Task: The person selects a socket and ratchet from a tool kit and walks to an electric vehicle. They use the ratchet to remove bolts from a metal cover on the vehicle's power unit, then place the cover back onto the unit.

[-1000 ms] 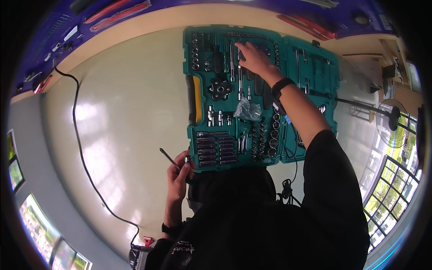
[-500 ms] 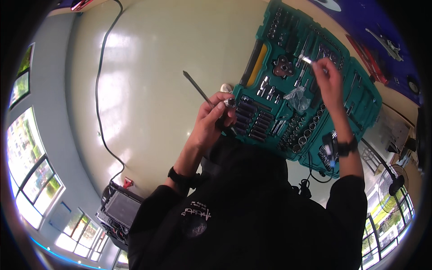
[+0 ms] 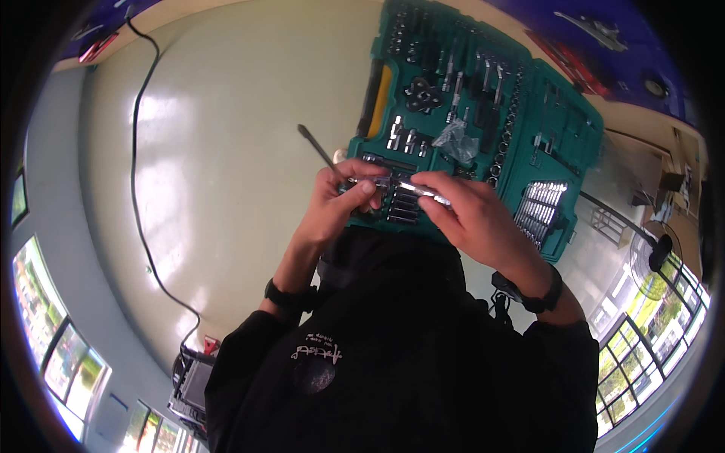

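"Silver metal in each hand — note the grips."

"Left hand (image 3: 336,204): fingers curled nearly closed, holding a dark, straight rod (image 3: 322,153) with a broadened tip, plus a short silver metal socket (image 3: 384,182). Right hand (image 3: 479,219): pinched around a slim silver metal cylinder (image 3: 421,190), one end toward the socket. Contact between the two: cannot tell."

"Location?"

"Over the near edge of an open green plastic tool case (image 3: 566,143)."

"Handling?"

"Judgement: stiff, dense for their size, probably slippery. Best held — cylinder at mid-length, socket around its wall."

"Count?"

"One rod, one socket, one cylinder, one case; inside it, one crumpled clear plastic bag (image 3: 455,142) and three stubby silver metal joints (image 3: 409,141) in a row."
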Available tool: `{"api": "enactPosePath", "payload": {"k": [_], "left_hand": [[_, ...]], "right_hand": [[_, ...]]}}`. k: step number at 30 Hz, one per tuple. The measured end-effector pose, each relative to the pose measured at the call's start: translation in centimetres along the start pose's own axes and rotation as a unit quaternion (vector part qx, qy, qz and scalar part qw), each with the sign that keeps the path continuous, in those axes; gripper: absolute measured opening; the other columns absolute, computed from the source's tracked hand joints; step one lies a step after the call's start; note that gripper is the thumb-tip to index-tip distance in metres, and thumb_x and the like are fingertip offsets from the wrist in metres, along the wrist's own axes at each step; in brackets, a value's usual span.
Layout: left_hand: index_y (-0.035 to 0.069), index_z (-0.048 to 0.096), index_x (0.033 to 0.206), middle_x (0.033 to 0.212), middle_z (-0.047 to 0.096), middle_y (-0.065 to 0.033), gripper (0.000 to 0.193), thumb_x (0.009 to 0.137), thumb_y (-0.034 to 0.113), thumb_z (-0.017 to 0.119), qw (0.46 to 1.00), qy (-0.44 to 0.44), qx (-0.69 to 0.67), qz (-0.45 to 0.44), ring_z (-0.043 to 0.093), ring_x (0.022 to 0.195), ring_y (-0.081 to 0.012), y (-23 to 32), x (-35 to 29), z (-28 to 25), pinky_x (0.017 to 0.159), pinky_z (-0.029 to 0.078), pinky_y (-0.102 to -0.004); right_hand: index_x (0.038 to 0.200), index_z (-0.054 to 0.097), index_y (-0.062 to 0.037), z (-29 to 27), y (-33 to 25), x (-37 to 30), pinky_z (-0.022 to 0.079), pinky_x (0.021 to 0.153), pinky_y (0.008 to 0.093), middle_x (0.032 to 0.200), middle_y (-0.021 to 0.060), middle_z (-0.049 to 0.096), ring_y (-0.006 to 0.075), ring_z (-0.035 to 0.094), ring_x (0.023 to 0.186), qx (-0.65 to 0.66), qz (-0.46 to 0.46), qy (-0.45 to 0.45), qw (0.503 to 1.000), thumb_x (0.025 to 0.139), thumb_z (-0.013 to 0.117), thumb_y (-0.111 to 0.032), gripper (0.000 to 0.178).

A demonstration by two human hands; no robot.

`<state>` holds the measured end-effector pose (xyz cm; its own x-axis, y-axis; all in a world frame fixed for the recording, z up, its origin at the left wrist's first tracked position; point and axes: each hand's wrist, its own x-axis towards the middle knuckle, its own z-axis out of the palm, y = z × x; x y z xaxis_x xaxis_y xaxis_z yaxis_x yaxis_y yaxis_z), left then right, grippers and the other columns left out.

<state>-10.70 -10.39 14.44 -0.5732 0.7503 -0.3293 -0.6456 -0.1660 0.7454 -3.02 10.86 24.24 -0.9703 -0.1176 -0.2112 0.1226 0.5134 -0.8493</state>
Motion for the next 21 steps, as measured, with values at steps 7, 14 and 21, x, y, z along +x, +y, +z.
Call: {"api": "enactPosePath", "payload": {"k": [7, 14, 21], "left_hand": [[0.006, 0.064, 0.118, 0.070, 0.056, -0.0009, 0.027, 0.101, 0.026, 0.057, 0.988, 0.004, -0.137, 0.068, 0.040, 0.056, -0.0084, -1.1, 0.0, 1.4, 0.061, 0.036, -0.0283], [0.001, 0.062, 0.118, 0.079, 0.063, -0.0052, 0.030, 0.098, 0.023, 0.062, 0.977, -0.073, -0.198, 0.030, 0.049, 0.063, -0.0098, -1.5, 0.2, 1.6, 0.063, 0.041, -0.0266], [-0.003, 0.065, 0.112, 0.076, 0.064, -0.0064, 0.025, 0.097, 0.018, 0.063, 0.996, -0.044, -0.072, 0.038, 0.050, 0.062, -0.0083, -0.6, 0.8, 1.3, 0.056, 0.038, -0.0233]], "right_hand": [[0.117, 0.060, -0.0013, -0.3, 0.0, -2.8, 0.053, 0.064, 0.0332, 0.098, 0.0151, 0.069, 0.0269, 0.071, 0.080, 0.026, -0.004, 0.126, 0.992, 0.093, 0.062, -0.006, 0.024], [0.120, 0.058, -0.0022, 1.3, -1.2, -2.7, 0.055, 0.066, 0.0364, 0.099, 0.0164, 0.068, 0.0312, 0.070, 0.080, 0.021, -0.064, 0.133, 0.989, 0.093, 0.061, -0.004, 0.027], [0.113, 0.059, -0.0004, 0.1, -2.0, -2.9, 0.053, 0.059, 0.0386, 0.079, 0.0171, 0.068, 0.0346, 0.068, 0.067, 0.089, 0.084, 0.047, 0.991, 0.092, 0.063, -0.008, 0.023]]}}
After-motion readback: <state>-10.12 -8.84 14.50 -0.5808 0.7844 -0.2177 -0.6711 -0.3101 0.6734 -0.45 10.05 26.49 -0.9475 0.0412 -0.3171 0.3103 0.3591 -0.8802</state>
